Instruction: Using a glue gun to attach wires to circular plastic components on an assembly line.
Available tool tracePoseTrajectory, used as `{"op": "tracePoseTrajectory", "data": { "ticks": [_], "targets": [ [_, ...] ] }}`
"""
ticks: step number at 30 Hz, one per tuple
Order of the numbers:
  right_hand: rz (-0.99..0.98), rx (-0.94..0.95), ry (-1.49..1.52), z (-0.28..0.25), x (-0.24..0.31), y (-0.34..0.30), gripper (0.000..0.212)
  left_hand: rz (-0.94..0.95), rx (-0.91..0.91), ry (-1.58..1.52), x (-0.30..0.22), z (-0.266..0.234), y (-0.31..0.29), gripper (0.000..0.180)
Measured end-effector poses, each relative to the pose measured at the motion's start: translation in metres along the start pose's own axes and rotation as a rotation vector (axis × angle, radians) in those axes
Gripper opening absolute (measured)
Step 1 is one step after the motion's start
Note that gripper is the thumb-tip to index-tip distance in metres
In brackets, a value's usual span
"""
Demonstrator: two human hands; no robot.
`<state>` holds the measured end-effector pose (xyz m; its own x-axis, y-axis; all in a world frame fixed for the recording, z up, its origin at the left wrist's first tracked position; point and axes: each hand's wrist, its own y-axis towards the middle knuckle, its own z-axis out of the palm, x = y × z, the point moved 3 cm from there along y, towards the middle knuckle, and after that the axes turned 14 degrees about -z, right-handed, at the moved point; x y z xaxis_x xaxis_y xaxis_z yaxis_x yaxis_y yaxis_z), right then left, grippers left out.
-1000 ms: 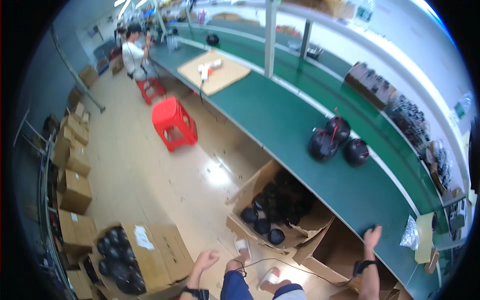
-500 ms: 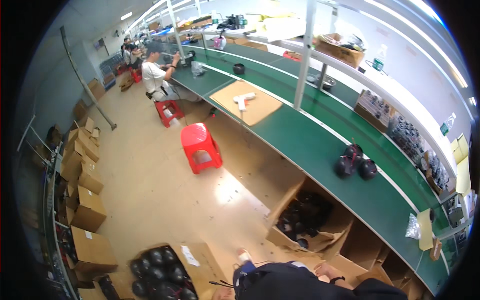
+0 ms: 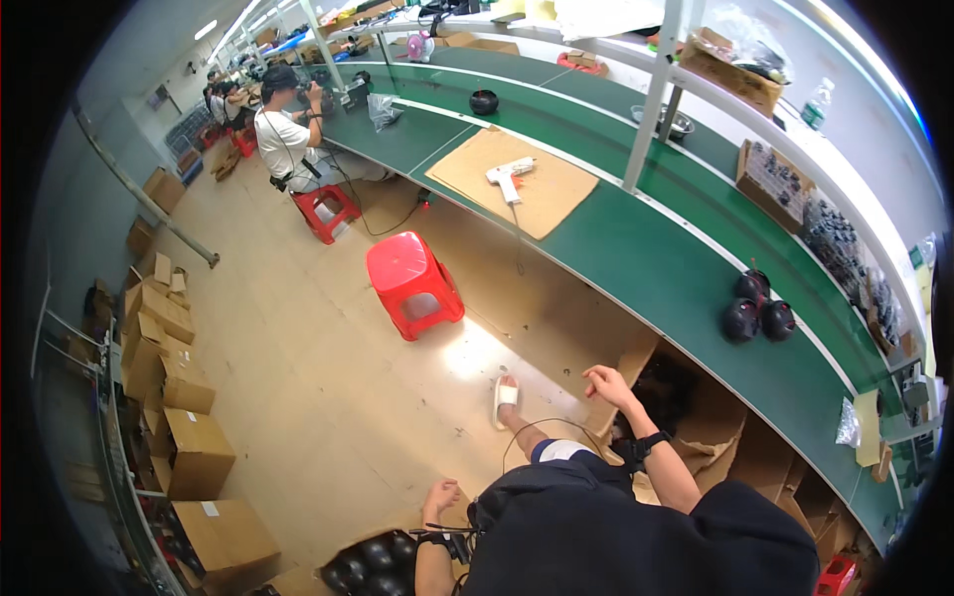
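Observation:
My left hand (image 3: pixel 441 494) hangs low, fingers loosely bent and holding nothing that I can see. Close beside it are several glossy black rounded shells (image 3: pixel 373 564) at the lower edge. Stretched forward, my right hand (image 3: pixel 608 384) looks empty too, with its fingers relaxed and slightly parted. It is near an open cardboard box (image 3: pixel 717 437) under the bench, with dark parts inside. A dark band circles each wrist. On the green bench (image 3: pixel 636 268), apart from both hands, sit black rounded shells (image 3: pixel 758 310) with a bit of red.
A red plastic stool (image 3: pixel 412 283) stands on the floor ahead. On the bench, a white glue gun (image 3: pixel 511 177) lies on a cardboard sheet (image 3: pixel 556 204). A seated co-worker (image 3: pixel 288 134) is farther along. Cardboard boxes (image 3: pixel 199 452) line the left side; a metal post (image 3: pixel 653 109) rises from the bench.
Both my hands have risen farther into view, the right one reaching forward. My foot shows farther ahead. The view has shifted, with the bench shells now farther right.

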<state>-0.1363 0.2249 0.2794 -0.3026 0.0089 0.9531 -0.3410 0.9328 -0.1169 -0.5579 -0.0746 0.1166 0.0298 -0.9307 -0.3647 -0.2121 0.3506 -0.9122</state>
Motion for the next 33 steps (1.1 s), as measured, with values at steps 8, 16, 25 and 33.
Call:
{"op": "tracePoseTrajectory", "data": {
  "ticks": [8,16,25,33],
  "targets": [
    [0.25,-0.109,0.02,0.001,-0.032,0.178,0.026,-0.084,-0.065,0.171,-0.127,-0.079,0.052,0.024],
    [-0.141,-0.213,-0.341,-0.019,0.039,0.422,0.028,-0.049,0.108,-0.301,-0.342,-0.186,0.185,0.031],
    [0.028,-0.161,-0.674,-0.006,0.057,0.589,0.081,0.76,0.195,0.236,-0.911,-0.086,0.27,0.017],
    [0.243,-0.315,-0.829,0.039,0.077,0.603,0.087,0.767,0.133,0.284,-1.223,0.024,0.32,0.045]
  ]
}}
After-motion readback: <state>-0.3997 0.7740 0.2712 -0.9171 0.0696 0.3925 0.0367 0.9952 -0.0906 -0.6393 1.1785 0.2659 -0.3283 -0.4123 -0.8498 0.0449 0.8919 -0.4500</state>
